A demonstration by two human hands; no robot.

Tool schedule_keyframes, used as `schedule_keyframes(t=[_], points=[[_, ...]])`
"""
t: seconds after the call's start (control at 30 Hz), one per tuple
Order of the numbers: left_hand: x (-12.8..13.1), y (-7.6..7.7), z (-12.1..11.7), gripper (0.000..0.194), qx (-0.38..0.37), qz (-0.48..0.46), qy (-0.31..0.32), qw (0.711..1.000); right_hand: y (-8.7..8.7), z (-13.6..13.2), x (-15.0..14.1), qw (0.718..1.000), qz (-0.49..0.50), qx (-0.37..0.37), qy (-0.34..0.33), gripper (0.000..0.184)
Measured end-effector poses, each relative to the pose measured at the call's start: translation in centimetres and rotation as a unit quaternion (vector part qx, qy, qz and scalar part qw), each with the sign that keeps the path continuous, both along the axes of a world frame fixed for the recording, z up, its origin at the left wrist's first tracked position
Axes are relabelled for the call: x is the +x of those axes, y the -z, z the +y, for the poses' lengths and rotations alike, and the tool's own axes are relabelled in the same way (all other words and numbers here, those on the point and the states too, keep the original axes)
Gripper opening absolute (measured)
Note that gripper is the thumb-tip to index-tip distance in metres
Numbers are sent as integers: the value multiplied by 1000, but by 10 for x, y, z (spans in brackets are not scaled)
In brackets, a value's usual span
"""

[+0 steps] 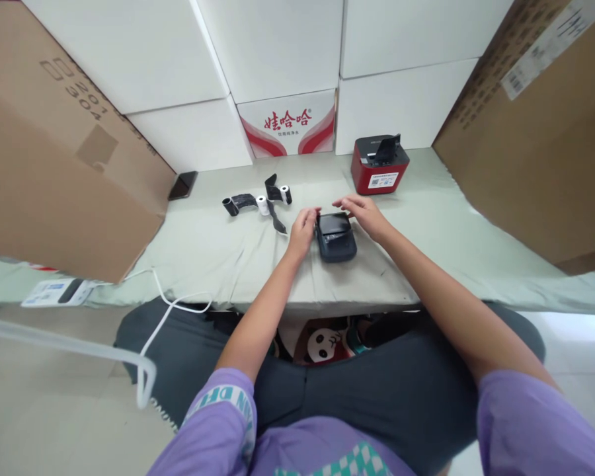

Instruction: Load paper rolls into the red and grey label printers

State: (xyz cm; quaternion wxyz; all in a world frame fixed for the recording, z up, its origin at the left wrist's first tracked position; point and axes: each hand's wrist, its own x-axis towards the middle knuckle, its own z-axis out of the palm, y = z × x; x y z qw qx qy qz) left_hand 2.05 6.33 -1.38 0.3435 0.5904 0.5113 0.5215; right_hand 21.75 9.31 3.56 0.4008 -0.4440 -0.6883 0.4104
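A small dark grey printer (335,238) lies on the pale green cloth of the table (218,251), straight ahead of me. My left hand (303,228) grips its left side, fingers curled against the casing. My right hand (364,213) rests at the printer's upper right corner, fingers stretched out flat and pointing left over its top edge. Left of the printer lie two small white paper rolls (262,205) (286,194) among strips of black wrapping (276,218).
A red and black printer (379,165) stands at the back right. A dark phone (182,186) lies at the back left. Large cardboard boxes (54,158) (540,132) flank the table; white cartons (277,59) line the back. A white cable (158,311) hangs off the front edge.
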Motion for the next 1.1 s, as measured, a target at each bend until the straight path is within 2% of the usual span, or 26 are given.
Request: schedule_keyframes(t=[0.07, 0.1, 0.3, 0.47, 0.63, 0.77, 0.9, 1.03, 1.1], points=[[0, 1, 0, 29, 1, 17, 29, 999, 1, -6, 1, 999, -41, 10, -14, 29], [0, 3, 0, 27, -3, 14, 43, 999, 2, -9, 3, 998, -55, 2, -19, 32], [-6, 11, 7, 55, -51, -45, 142, 988, 3, -15, 13, 990, -70, -122, -23, 57], [-12, 7, 7, 65, -59, -60, 192, 978, 4, -16, 13, 987, -64, -148, -21, 69], [-11, 6, 4, 66, -38, -69, 197, 977, 5, -21, 9, 985, -29, -168, 4, 72], [-11, 10, 4, 78, -51, -65, 186, 979, 8, -31, 9, 986, -33, -165, 21, 60], [-12, 12, 5, 80, -45, -50, 188, 980, 7, -43, 17, 985, -35, -171, 10, 52], [-13, 13, 4, 80, -29, -15, 186, 982, 6, -51, 25, 981, -66, -182, -15, 57], [-14, 13, 4, 84, -23, 1, 191, 981, 8, -55, 23, 985, -81, -145, -41, 61]])
